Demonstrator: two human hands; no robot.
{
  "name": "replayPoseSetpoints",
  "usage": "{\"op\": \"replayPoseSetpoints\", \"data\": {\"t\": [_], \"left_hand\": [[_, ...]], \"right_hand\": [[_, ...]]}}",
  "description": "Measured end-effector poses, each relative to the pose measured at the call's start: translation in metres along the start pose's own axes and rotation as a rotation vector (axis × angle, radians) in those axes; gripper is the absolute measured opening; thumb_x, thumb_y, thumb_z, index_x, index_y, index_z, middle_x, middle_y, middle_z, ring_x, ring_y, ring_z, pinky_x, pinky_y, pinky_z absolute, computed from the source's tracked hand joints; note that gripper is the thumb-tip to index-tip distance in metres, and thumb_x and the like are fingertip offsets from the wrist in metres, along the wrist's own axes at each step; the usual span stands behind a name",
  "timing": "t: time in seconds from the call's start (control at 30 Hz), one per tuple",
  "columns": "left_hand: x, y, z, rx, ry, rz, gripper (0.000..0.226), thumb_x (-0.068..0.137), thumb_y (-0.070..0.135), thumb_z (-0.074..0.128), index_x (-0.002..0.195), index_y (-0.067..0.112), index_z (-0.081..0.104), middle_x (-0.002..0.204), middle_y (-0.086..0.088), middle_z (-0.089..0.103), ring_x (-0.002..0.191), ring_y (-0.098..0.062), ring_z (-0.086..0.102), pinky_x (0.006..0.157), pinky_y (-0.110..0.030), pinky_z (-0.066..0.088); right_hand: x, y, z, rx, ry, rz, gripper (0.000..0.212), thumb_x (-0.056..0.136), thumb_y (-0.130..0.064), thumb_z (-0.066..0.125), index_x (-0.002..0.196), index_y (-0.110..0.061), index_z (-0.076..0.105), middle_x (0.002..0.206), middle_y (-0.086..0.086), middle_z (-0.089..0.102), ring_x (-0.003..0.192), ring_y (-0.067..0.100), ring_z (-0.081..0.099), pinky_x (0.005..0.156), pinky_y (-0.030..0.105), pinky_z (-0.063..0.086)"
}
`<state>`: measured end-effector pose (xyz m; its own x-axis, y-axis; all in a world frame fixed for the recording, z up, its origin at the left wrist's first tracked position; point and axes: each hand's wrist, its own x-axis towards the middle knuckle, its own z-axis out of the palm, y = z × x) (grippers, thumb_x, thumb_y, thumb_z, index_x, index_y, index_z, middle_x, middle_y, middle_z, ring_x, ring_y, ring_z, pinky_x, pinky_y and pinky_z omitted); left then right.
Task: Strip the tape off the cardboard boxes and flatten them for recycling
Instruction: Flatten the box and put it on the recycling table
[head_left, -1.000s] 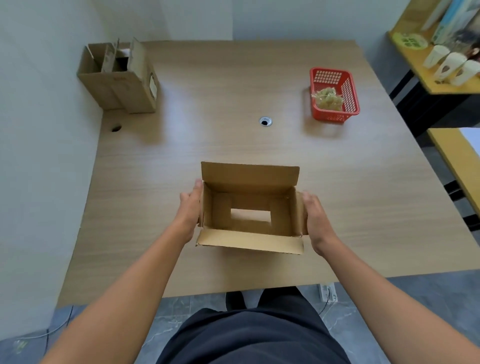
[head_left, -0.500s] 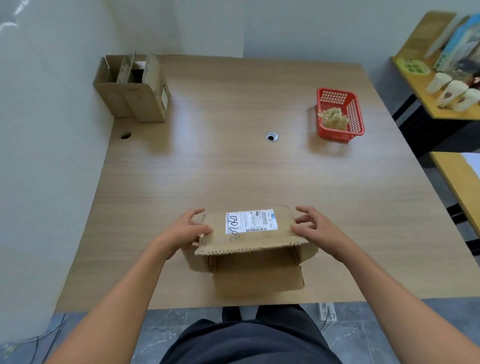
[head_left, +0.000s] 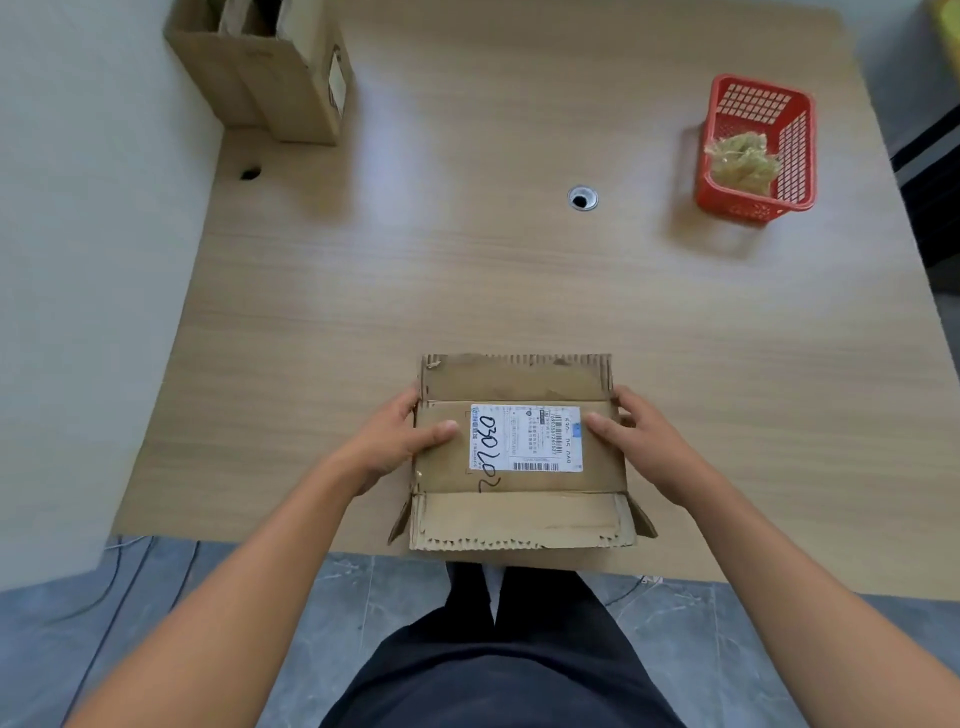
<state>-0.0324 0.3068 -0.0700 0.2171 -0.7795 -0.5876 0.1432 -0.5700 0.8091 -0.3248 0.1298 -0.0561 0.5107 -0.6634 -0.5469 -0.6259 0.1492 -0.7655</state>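
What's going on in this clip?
A person holds a collapsed cardboard box at the near edge of the table, label side up. The left hand and right hand grip its two sides, thumbs on top. A second box stands at the far left corner; a red basket holds a crumpled yellowish wad.

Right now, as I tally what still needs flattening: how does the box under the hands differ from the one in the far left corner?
The near box lies nearly flat, flaps spread; the far box stands upright, open on top. The left hand and right hand grip the near box; nothing touches the far box. The near box's label faces up; the far box's is on its side. Both are brown cardboard.
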Motion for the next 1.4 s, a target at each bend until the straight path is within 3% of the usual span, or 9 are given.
{"op": "replayPoseSetpoints", "data": {"t": [0.13, 0.3, 0.43, 0.57, 0.7, 0.9, 1.03, 1.2, 1.4], "left_hand": [[0.001, -0.003, -0.001, 0.025, 0.029, 0.122, 0.058, 0.078, 0.029, 0.085, 0.129, 0.039, 0.060, 0.124, 0.006, 0.069, 0.114, -0.011, 0.066, 0.090, -0.033, 0.059], [0.005, 0.007, -0.017, 0.225, -0.132, 0.037, 0.067, 0.069, 0.044, 0.086, 0.129, 0.034, 0.059, 0.125, 0.015, 0.069, 0.117, -0.007, 0.065, 0.096, -0.026, 0.054], [0.027, 0.020, -0.021, 0.285, -0.250, -0.077, 0.055, 0.077, 0.027, 0.083, 0.127, 0.028, 0.059, 0.120, 0.015, 0.071, 0.113, -0.008, 0.068, 0.088, -0.019, 0.053], [0.050, 0.028, -0.028, 0.336, -0.392, -0.156, 0.050, 0.075, 0.029, 0.084, 0.122, 0.022, 0.066, 0.121, 0.005, 0.073, 0.114, -0.015, 0.069, 0.090, -0.022, 0.054], [0.059, 0.032, -0.028, 0.394, -0.446, -0.189, 0.052, 0.070, 0.040, 0.085, 0.118, 0.028, 0.068, 0.120, 0.011, 0.073, 0.113, -0.008, 0.068, 0.090, -0.017, 0.053], [0.031, 0.016, -0.008, 0.427, -0.058, -0.100, 0.109, 0.048, 0.057, 0.091, 0.140, 0.031, 0.039, 0.138, 0.003, 0.055, 0.127, -0.007, 0.055, 0.115, -0.030, 0.040], [0.018, 0.007, -0.012, 0.365, 0.044, -0.073, 0.084, 0.047, 0.058, 0.094, 0.117, 0.047, 0.048, 0.123, 0.011, 0.061, 0.119, -0.007, 0.059, 0.105, -0.037, 0.048], [0.006, -0.009, -0.013, 0.441, 0.372, -0.012, 0.095, 0.037, 0.075, 0.086, 0.111, 0.037, 0.040, 0.118, 0.009, 0.043, 0.115, -0.014, 0.046, 0.096, -0.030, 0.044], [-0.021, -0.028, 0.030, 0.074, 0.798, -0.033, 0.122, 0.043, 0.074, 0.087, 0.138, 0.029, 0.024, 0.139, 0.003, 0.030, 0.116, -0.010, 0.044, 0.103, -0.031, 0.041]], "right_hand": [[0.015, 0.005, -0.020, 0.134, -0.262, -0.139, 0.052, 0.086, -0.038, 0.076, 0.135, -0.034, 0.059, 0.140, -0.008, 0.061, 0.128, 0.011, 0.059, 0.104, 0.035, 0.051], [0.051, 0.000, -0.045, -0.379, -0.600, -0.127, 0.065, 0.084, -0.046, 0.078, 0.142, -0.027, 0.056, 0.147, -0.004, 0.049, 0.136, 0.013, 0.048, 0.117, 0.036, 0.038], [0.077, -0.008, -0.042, -0.406, -0.777, -0.037, 0.040, 0.086, -0.028, 0.083, 0.118, -0.042, 0.063, 0.114, -0.031, 0.070, 0.108, -0.013, 0.062, 0.090, 0.007, 0.044], [0.093, -0.012, -0.043, -0.451, -0.861, -0.035, 0.035, 0.076, -0.047, 0.089, 0.100, -0.060, 0.067, 0.107, -0.035, 0.069, 0.099, -0.016, 0.063, 0.079, 0.000, 0.041], [0.099, -0.002, -0.052, -0.367, -0.668, -0.185, 0.069, 0.055, -0.067, 0.088, 0.112, -0.046, 0.057, 0.123, -0.014, 0.054, 0.112, 0.001, 0.059, 0.096, 0.021, 0.046], [0.084, 0.010, -0.063, -0.218, -0.124, -0.450, 0.045, 0.073, -0.063, 0.078, 0.082, -0.032, 0.048, 0.085, -0.011, 0.055, 0.090, 0.012, 0.045, 0.076, 0.014, 0.038], [0.070, 0.000, -0.046, -0.318, -0.186, -0.446, 0.019, 0.079, -0.050, 0.074, 0.087, -0.042, 0.059, 0.092, -0.007, 0.058, 0.099, 0.021, 0.041, 0.085, 0.024, 0.044], [0.065, -0.005, -0.025, -0.418, 0.046, -0.371, 0.013, 0.083, -0.030, 0.084, 0.084, -0.019, 0.076, 0.106, -0.002, 0.061, 0.114, 0.029, 0.039, 0.102, 0.039, 0.037], [0.024, 0.004, 0.013, -0.434, 0.301, -0.286, 0.036, 0.089, -0.043, 0.076, 0.115, -0.018, 0.069, 0.130, 0.008, 0.047, 0.127, 0.033, 0.041, 0.105, 0.034, 0.028]]}}
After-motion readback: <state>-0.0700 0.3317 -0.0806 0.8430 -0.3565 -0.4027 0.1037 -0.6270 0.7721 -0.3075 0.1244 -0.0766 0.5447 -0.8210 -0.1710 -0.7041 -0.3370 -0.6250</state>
